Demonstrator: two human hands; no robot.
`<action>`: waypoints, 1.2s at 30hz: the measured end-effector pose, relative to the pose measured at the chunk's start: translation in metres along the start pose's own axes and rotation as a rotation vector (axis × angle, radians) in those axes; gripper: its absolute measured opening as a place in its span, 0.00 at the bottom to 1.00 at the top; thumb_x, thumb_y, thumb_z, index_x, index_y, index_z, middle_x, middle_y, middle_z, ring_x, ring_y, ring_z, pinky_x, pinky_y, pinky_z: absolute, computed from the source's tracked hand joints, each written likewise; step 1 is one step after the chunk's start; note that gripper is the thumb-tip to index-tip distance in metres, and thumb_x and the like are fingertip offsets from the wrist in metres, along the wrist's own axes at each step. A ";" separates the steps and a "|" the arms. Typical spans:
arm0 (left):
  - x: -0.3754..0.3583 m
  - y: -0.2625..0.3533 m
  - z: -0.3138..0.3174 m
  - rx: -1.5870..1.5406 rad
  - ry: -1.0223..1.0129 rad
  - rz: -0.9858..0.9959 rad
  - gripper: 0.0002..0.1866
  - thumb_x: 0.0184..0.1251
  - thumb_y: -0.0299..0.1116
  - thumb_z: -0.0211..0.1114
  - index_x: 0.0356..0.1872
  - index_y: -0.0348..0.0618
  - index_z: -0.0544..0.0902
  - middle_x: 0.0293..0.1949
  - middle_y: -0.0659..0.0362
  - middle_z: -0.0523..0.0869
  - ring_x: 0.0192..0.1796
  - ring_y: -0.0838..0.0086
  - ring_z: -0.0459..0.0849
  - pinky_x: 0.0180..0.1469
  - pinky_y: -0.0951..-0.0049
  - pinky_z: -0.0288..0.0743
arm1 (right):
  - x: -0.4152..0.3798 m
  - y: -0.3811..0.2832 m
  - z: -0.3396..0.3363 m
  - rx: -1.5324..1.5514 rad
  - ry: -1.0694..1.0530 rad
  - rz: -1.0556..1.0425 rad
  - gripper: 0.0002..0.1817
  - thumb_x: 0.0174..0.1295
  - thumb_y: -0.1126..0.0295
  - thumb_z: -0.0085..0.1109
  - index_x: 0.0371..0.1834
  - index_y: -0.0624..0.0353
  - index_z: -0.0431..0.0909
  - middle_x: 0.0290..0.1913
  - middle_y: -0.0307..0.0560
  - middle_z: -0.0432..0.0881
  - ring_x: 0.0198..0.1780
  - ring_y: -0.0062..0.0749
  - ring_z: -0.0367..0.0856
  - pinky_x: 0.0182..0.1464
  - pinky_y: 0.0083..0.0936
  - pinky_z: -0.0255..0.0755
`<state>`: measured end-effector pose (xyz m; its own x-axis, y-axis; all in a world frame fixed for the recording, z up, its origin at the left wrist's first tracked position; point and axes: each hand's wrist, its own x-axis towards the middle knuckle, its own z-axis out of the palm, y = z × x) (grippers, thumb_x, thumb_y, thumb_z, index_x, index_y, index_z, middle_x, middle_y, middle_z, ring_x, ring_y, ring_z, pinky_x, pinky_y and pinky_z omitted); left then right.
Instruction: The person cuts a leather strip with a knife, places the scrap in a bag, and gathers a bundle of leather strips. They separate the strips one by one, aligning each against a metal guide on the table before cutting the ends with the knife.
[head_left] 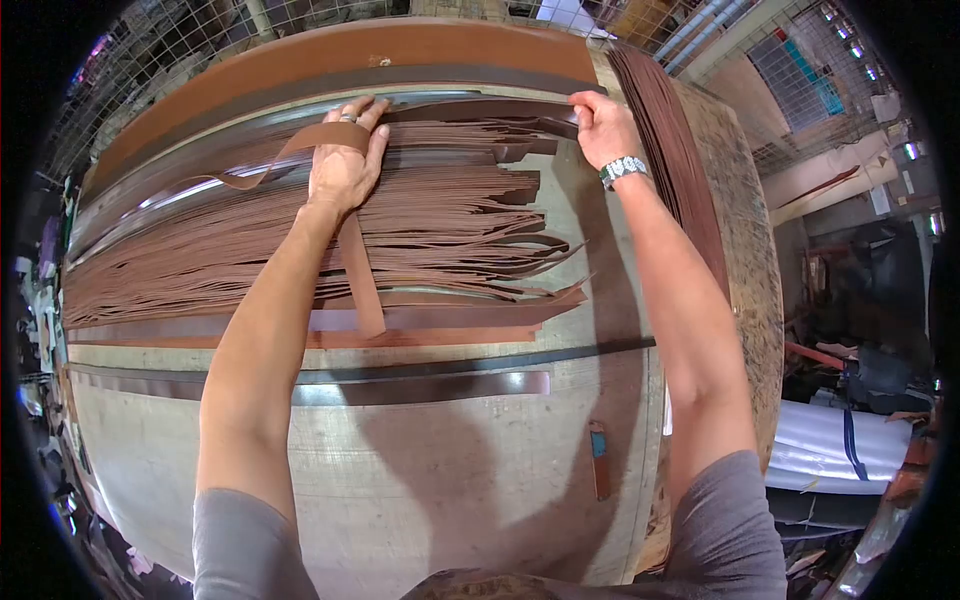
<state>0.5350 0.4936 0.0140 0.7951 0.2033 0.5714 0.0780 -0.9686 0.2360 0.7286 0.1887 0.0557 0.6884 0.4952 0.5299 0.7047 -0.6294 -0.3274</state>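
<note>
My left hand (345,165) lies flat, fingers stretched out, over the far edge of a pile of brown leather-like strips (420,210). A lighter brown strip (335,135) curls across the back of this hand, and another strip (358,270) runs out below the wrist toward me. My right hand (603,128) is closed in a pinch on the right end of a dark brown strip (480,108), which stretches between both hands. A long shiny metal bar (190,190) lies left of my left hand. The left palm is hidden.
A wide orange-brown sheet (450,50) covers the table's far edge. More dark strips (680,160) hang along the right side. Nearer me, a single dark strip (430,388) and a small brown-and-blue tool (599,460) lie on the grey tabletop (480,450). Silvery rolls (830,440) stand at right.
</note>
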 end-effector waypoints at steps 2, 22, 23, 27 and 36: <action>0.000 0.000 -0.003 -0.047 0.212 -0.011 0.20 0.84 0.40 0.50 0.66 0.43 0.78 0.57 0.49 0.83 0.62 0.54 0.80 0.64 0.57 0.76 | 0.008 -0.013 -0.014 0.002 0.052 -0.033 0.08 0.67 0.73 0.59 0.44 0.55 0.86 0.43 0.52 0.89 0.46 0.52 0.87 0.50 0.45 0.81; -0.046 0.042 -0.175 -2.320 -0.041 -0.467 0.25 0.83 0.58 0.52 0.29 0.50 0.69 0.20 0.68 0.66 0.15 0.83 0.61 0.22 0.79 0.62 | -0.159 -0.163 -0.186 0.534 -0.400 -0.193 0.13 0.63 0.72 0.68 0.50 0.63 0.85 0.40 0.50 0.88 0.40 0.40 0.88 0.42 0.33 0.80; -0.039 0.036 -0.177 -2.292 -0.059 -0.327 0.25 0.84 0.56 0.50 0.29 0.51 0.68 0.20 0.66 0.66 0.13 0.82 0.61 0.21 0.78 0.64 | -0.151 -0.156 -0.184 0.565 -0.429 -0.140 0.14 0.65 0.70 0.68 0.51 0.64 0.85 0.42 0.50 0.88 0.41 0.39 0.88 0.44 0.32 0.81; -0.014 0.032 -0.165 -1.729 -0.257 -0.598 0.27 0.84 0.55 0.50 0.24 0.51 0.66 0.23 0.55 0.81 0.17 0.70 0.77 0.25 0.72 0.76 | -0.113 -0.091 -0.125 0.359 -0.295 0.069 0.15 0.72 0.62 0.62 0.49 0.64 0.87 0.37 0.52 0.91 0.38 0.35 0.91 0.42 0.30 0.81; -0.014 -0.030 -0.001 0.023 -0.270 -0.179 0.28 0.81 0.48 0.51 0.72 0.42 0.75 0.77 0.45 0.69 0.77 0.52 0.69 0.78 0.56 0.63 | -0.021 0.020 0.036 -0.186 -0.046 -0.136 0.12 0.62 0.71 0.66 0.48 0.47 0.89 0.49 0.41 0.84 0.56 0.43 0.79 0.58 0.41 0.75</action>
<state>0.5206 0.5200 -0.0004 0.8980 0.3282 0.2929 0.2419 -0.9246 0.2942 0.7341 0.1877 0.0097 0.5997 0.6070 0.5215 0.7507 -0.6525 -0.1038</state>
